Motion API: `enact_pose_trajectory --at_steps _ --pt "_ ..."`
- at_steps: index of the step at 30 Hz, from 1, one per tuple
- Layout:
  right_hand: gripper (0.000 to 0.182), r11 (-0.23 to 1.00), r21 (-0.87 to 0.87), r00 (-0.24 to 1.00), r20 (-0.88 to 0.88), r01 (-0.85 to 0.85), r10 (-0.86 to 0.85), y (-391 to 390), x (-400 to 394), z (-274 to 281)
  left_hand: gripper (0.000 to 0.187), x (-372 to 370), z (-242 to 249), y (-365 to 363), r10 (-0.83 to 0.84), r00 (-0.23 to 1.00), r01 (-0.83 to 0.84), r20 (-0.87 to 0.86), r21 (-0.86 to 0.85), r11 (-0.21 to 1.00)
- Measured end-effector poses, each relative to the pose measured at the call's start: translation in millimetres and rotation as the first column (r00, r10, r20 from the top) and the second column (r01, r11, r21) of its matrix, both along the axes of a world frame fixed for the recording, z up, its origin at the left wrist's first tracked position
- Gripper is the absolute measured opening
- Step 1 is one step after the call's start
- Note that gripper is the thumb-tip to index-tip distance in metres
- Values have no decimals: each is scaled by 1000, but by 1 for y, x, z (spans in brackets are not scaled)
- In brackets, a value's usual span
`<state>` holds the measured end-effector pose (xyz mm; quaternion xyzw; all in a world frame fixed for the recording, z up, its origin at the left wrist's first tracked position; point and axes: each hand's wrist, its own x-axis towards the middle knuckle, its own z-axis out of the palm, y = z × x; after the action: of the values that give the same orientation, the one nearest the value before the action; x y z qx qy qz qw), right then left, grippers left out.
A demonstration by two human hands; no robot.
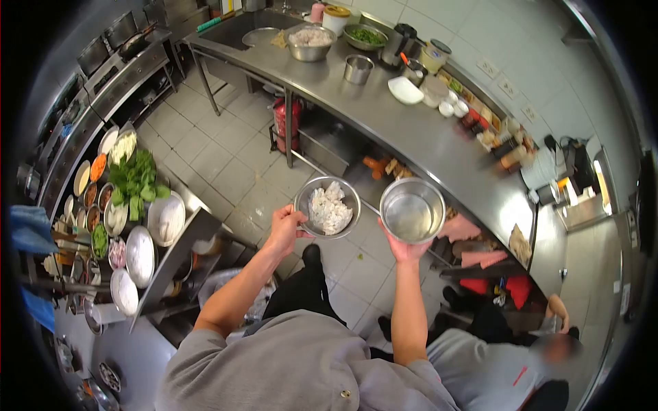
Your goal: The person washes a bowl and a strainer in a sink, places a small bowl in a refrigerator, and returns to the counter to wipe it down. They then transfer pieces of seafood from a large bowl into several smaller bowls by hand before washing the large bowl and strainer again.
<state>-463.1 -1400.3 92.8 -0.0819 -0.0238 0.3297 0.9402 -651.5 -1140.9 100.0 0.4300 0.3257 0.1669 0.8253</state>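
My left hand [286,230] grips the rim of a shallow metal bowl [303,214], thumb over the edge. Inside lies a clump of pale, whitish coated food [330,209]. In my right hand [407,248] rests a deeper round metal bowl [412,211], supported from below and at its near side; its inside looks shiny, with no food showing. Both bowls are held up side by side in front of me, a small gap between them, over the tiled floor.
A long steel counter [439,140] runs ahead with a bowl of pale minced food [310,42], a bowl of chopped greens [365,37] and a steel pot [358,69]. Left stands a station with leafy greens [140,179] and several bowls. A co-worker [493,370] is at lower right.
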Motion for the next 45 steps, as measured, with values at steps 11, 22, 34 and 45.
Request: enact_pose_trajectory --at_steps 11,22,34,45 --pt "85 992 -97 950 -292 82 -107 41 99 -6 14 222 27 202 170 985 -172 27 66 983" --pt "83 967 7 965 -61 -254 254 278 256 8 11 399 -34 357 44 997 -41 -66 48 998" --pt "65 639 -4 637 83 -769 767 770 291 57 87 255 81 582 99 942 -112 320 22 994" --pt "58 524 -365 588 -85 -770 804 1015 197 11 92 189 42 808 260 939 -272 223 22 962"
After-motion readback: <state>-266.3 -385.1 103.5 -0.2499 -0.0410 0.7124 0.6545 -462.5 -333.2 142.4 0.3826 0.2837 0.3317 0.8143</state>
